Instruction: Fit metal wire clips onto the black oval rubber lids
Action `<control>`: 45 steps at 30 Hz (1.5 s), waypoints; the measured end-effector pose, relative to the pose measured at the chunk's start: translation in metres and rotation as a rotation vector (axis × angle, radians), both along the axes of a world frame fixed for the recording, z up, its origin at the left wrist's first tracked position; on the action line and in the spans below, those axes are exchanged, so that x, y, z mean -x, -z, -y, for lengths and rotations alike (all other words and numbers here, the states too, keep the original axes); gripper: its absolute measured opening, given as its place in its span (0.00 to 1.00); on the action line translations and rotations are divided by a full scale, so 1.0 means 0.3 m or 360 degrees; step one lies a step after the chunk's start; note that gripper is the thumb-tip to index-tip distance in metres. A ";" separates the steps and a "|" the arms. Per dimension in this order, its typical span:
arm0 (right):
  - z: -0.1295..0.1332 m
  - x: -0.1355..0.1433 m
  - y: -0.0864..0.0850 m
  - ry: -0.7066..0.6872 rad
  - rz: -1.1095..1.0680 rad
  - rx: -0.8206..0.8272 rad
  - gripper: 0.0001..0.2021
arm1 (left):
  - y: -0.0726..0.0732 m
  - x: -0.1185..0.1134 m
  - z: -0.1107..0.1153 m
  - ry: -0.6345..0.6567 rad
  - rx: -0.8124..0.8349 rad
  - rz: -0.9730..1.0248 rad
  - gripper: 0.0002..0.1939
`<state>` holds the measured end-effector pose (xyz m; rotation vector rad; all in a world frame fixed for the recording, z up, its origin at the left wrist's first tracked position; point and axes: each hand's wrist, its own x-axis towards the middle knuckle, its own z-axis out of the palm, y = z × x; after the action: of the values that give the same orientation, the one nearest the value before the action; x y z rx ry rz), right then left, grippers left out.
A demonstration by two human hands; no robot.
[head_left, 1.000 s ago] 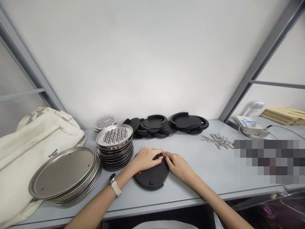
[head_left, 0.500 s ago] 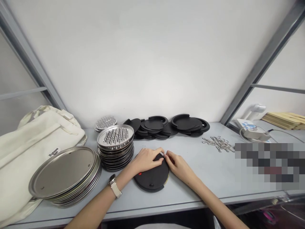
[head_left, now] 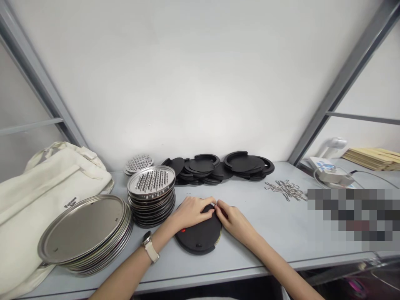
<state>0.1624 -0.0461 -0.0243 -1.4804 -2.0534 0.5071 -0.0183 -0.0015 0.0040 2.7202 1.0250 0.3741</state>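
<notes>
A round black disc (head_left: pixel 201 236) with a red spot at its left and a yellowish right edge lies flat near the table's front. My left hand (head_left: pixel 194 211) rests over its upper part, thumb and fingers closed at the upper right rim. Right beside those fingertips, my right hand (head_left: pixel 231 216) pinches at the same rim. A small light-coloured piece shows between the two hands, too small to make out. Left of the disc stands a stack of round metal grater plates (head_left: pixel 152 183).
Large round metal lids (head_left: pixel 84 229) are stacked at the left beside a cream bag (head_left: pixel 53 187). Black discs and rings (head_left: pixel 203 164) lie along the wall. Metal hooks or clips (head_left: pixel 286 189) lie at right, near a white device (head_left: pixel 326 168) with cables and wooden boards (head_left: pixel 371 158).
The view has tilted up slightly, so the table items appear a little lower. Both hands stay at the disc's rim, with their fingertips slightly shifted.
</notes>
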 end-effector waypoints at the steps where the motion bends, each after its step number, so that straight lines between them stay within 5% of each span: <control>1: -0.001 0.000 0.002 -0.0001 0.0017 -0.0003 0.11 | 0.000 0.000 -0.001 -0.0001 0.0012 0.0001 0.14; 9: -0.006 0.001 0.014 0.0087 0.0213 -0.0006 0.12 | 0.002 -0.003 -0.002 0.0011 0.0026 0.0000 0.13; 45: -0.009 -0.010 0.007 -0.0005 0.0010 0.0063 0.16 | 0.006 0.001 -0.005 0.0048 -0.0045 -0.0005 0.11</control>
<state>0.1655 -0.0433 -0.0263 -1.5040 -2.0615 0.5483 -0.0186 0.0001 0.0023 2.7584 0.9856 0.3822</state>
